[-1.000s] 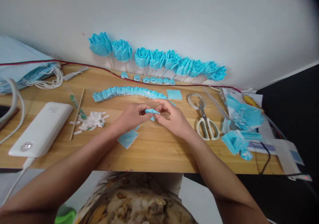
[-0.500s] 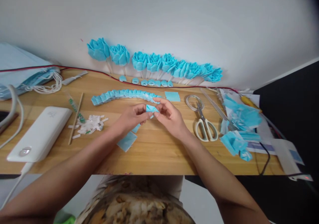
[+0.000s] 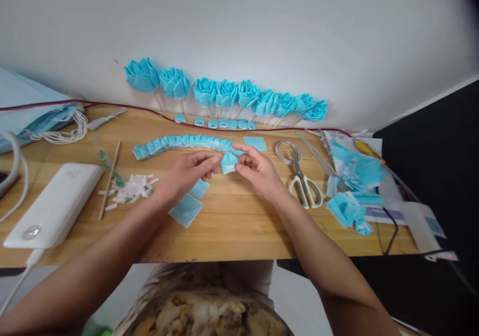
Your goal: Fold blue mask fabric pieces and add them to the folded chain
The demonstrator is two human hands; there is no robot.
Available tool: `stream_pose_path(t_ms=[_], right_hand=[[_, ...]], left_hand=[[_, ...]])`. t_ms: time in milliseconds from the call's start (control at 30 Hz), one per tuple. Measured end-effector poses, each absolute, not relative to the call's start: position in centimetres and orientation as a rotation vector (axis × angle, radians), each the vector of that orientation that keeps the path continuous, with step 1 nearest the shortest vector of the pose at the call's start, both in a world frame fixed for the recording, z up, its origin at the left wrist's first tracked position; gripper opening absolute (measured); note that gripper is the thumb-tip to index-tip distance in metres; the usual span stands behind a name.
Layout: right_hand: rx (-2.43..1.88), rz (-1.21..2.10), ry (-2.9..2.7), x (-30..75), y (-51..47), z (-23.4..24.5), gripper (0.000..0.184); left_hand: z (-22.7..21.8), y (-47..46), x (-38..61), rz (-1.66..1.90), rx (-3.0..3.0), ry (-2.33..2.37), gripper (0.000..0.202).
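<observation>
Fingertips of the right hand (image 3: 259,171) pinch a folded blue piece (image 3: 228,163) by its right side, above the middle of the table (image 3: 239,229); those of the left hand (image 3: 193,170) nearly meet at its left side, their grip unclear. It looks light, soft and easily creased, best held by its folded edges. Toward the far edge, a row of folded pieces (image 3: 183,142) crowds the working space; scissors (image 3: 305,185) lie toward the right edge, apart from both hands.
</observation>
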State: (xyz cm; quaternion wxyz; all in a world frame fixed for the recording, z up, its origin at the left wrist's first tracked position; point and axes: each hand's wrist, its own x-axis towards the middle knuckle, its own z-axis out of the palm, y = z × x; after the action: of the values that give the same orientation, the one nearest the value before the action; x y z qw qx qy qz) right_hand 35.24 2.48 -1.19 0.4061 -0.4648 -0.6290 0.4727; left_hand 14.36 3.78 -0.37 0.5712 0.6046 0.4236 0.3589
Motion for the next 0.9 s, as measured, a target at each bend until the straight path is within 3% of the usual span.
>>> stream_pose_path(t_ms=[133, 333, 600, 733, 900], right_hand=[[-1.327, 1.191, -1.833, 36.4, 2.5, -0.7, 0.04], [-1.578, 0.744, -1.83, 39.0, 2.9, 0.9, 0.029], [-1.29, 1.199, -1.686, 38.8, 2.9, 1.1, 0.04], [-1.383, 0.843, -1.781, 40.0, 3.2, 1.0, 0.033], [-1.697, 0.371, -2.302, 39.7, 2.4, 1.8, 0.014]], left_hand=[[0.1, 3.7, 14.2, 0.962, 1.382, 1.051, 0.034], [0.7, 3.4, 14.6, 0.94, 1.389, 1.135, 0.029], [0.7, 3.4, 14.8, 0.893, 1.403, 1.185, 0.026], [0.5, 3.5, 14.8, 0.898, 1.366, 1.179, 0.023], [0.5, 3.5, 14.7, 0.913, 1.355, 1.173, 0.023]])
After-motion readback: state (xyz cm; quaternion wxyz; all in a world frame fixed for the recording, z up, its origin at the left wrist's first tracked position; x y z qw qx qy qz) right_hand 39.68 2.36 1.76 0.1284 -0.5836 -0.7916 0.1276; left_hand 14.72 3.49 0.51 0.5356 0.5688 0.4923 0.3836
